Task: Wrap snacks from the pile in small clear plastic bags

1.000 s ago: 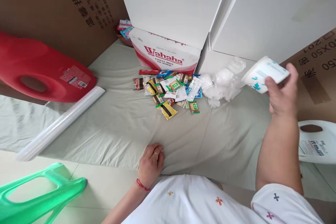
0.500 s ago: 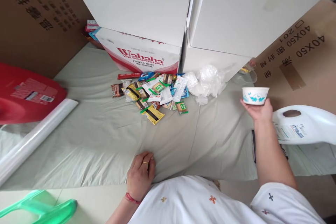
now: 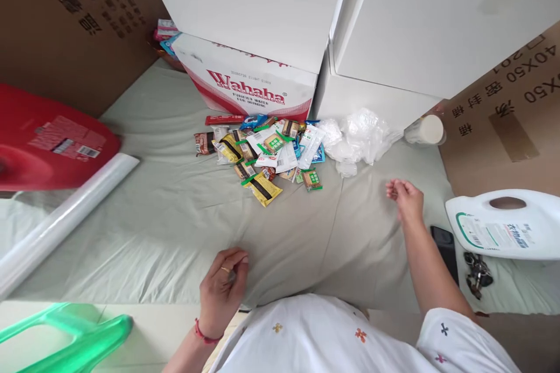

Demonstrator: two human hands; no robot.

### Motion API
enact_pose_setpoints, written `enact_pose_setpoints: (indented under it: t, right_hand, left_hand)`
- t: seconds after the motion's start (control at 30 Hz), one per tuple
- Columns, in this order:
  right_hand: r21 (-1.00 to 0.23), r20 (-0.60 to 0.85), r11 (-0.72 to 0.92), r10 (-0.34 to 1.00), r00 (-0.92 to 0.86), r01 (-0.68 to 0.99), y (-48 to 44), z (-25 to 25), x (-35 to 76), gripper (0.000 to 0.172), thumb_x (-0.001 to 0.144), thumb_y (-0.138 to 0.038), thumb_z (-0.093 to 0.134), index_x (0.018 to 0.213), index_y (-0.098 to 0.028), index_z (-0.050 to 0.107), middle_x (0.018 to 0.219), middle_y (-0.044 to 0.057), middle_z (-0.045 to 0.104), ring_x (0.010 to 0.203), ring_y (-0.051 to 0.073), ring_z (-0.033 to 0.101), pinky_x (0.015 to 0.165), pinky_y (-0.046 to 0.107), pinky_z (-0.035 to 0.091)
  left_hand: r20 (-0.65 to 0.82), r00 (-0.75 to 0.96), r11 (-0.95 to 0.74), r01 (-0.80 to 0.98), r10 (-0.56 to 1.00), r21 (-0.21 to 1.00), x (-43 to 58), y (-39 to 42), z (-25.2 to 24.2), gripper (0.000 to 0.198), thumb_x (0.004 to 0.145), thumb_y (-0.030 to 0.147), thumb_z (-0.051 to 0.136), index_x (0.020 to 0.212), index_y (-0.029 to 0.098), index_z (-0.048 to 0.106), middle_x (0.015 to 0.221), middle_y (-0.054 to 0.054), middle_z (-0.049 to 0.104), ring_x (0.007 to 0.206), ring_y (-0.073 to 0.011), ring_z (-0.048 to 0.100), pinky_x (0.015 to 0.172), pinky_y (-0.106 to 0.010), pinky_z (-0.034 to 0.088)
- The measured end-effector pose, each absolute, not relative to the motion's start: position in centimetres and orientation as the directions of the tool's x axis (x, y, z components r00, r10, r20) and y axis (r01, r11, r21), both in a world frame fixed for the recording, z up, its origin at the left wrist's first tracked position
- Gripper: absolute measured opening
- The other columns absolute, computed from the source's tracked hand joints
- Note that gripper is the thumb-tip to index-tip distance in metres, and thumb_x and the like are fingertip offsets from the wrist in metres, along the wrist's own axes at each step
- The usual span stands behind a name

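My right hand hovers just above the pale green sheet with its fingers loosely bent and nothing in them. A white bowl rests beyond it, at the corner of the white box, beside crumpled clear plastic. My left hand, with a ring and a red wrist cord, is at the sheet's near edge, fingers curled towards the thumb in a pinch; what it grips is hidden. A heap of several wrapped snacks lies in front of the Wahaha carton.
A red jug and a roll of clear film lie at the left, a green plastic stool at the near left. At the right are a white jug, a black phone, keys and cardboard.
My right hand has let go of the white bowl, which now rests by the box corner, and has drawn back towards me. My left hand's fingers have curled up from lying flat.
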State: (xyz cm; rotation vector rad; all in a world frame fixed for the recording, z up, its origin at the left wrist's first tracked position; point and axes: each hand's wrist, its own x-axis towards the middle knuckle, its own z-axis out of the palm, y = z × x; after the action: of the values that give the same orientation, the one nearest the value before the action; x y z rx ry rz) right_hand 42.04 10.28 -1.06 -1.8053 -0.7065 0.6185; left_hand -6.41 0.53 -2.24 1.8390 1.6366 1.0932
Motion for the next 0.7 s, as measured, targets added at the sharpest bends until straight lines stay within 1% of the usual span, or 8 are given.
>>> enact_pose_setpoints:
  t: [0.07,0.13,0.2,0.27,0.37,0.5,0.6,0.7]
  right_hand:
    - [-0.902,-0.009,-0.309,0.711,0.703,0.301,7.6,-2.4,40.1,0.05,0.081,-0.063,0.067,0.097,-0.015,0.069,0.087,0.01,0.072,0.068,0.018,0.063,0.067,0.035,0.056]
    - [-0.777,0.101,-0.345,0.758,0.645,0.526,5.6,-3.3,38.8,0.048,0.09,-0.06,0.056,0.105,-0.016,0.07,0.096,0.013,0.074,0.078,0.023,0.067,0.077,0.042,0.057]
    - [-0.551,0.235,-0.247,0.871,0.432,0.797,4.4,-4.1,37.7,0.046,0.094,-0.056,0.051,0.107,-0.017,0.072,0.108,0.016,0.073,0.098,0.03,0.067,0.094,0.051,0.052]
    - [-0.392,0.326,-0.068,0.922,0.208,0.918,3.7,-4.8,36.6,0.045,0.096,-0.052,0.049,0.111,-0.016,0.07,0.12,0.019,0.07,0.115,0.035,0.063,0.102,0.056,0.046]
    - [-0.258,0.379,0.055,0.924,0.049,0.965,3.4,-5.3,35.1,0.041,0.099,-0.043,0.049,0.122,-0.014,0.066,0.128,0.022,0.067,0.121,0.036,0.06,0.103,0.056,0.045]
    - [-0.22,0.388,0.069,0.922,0.023,0.973,3.4,-5.1,34.5,0.038,0.099,-0.039,0.048,0.123,-0.015,0.065,0.127,0.02,0.068,0.117,0.035,0.063,0.1,0.054,0.047]
    - [-0.218,0.375,0.056,0.927,0.03,0.974,3.5,-4.9,34.6,0.036,0.098,-0.039,0.049,0.122,-0.017,0.065,0.125,0.019,0.069,0.114,0.036,0.065,0.097,0.054,0.048]
    - [-0.229,0.372,0.048,0.927,0.042,0.972,3.5,-4.9,34.7,0.036,0.096,-0.04,0.05,0.122,-0.019,0.065,0.123,0.018,0.07,0.112,0.037,0.065,0.095,0.055,0.049]
  left_hand:
    - [0.269,-0.107,-0.151,0.608,0.957,0.779,-7.7,2.6,-1.5,0.012,0.094,0.023,0.059,0.095,0.024,0.07,0.093,-0.004,0.069,0.08,-0.0171,0.068,0.068,-0.03,0.056]
    - [0.273,-0.199,-0.102,0.604,0.941,0.791,-9.2,5.8,-1.0,0.013,0.094,0.028,0.059,0.093,0.023,0.07,0.093,-0.004,0.068,0.08,-0.0169,0.066,0.067,-0.029,0.055]
    - [0.253,-0.299,-0.026,0.598,0.92,0.801,-10.9,10.1,-0.9,0.019,0.095,0.034,0.056,0.094,0.022,0.07,0.095,-0.005,0.068,0.083,-0.0173,0.065,0.067,-0.028,0.054]
    - [0.229,-0.388,0.054,0.596,0.893,0.801,-12.6,15.3,-0.9,0.024,0.094,0.036,0.052,0.097,0.02,0.07,0.099,-0.007,0.067,0.089,-0.0188,0.066,0.071,-0.029,0.054]
    - [0.208,-0.446,0.14,0.63,0.871,0.764,-14.7,23.9,-0.9,0.019,0.09,0.027,0.052,0.093,0.017,0.068,0.099,-0.009,0.065,0.089,-0.0201,0.064,0.083,-0.034,0.054]
    - [0.233,-0.444,0.179,0.708,0.865,0.683,-16.4,35.0,-0.5,0.015,0.087,0.016,0.052,0.092,0.016,0.066,0.105,-0.011,0.065,0.091,-0.0227,0.063,0.096,-0.04,0.05]
    - [0.266,-0.401,0.169,0.774,0.876,0.61,-17.8,42.0,0.2,0.018,0.087,0.01,0.052,0.097,0.014,0.066,0.116,-0.014,0.064,0.109,-0.0275,0.063,0.105,-0.042,0.046]
    - [0.283,-0.344,0.15,0.831,0.895,0.536,-19.4,47.5,0.9,0.028,0.09,0.007,0.052,0.116,0.006,0.063,0.133,-0.017,0.059,0.124,-0.028,0.058,0.113,-0.043,0.04]
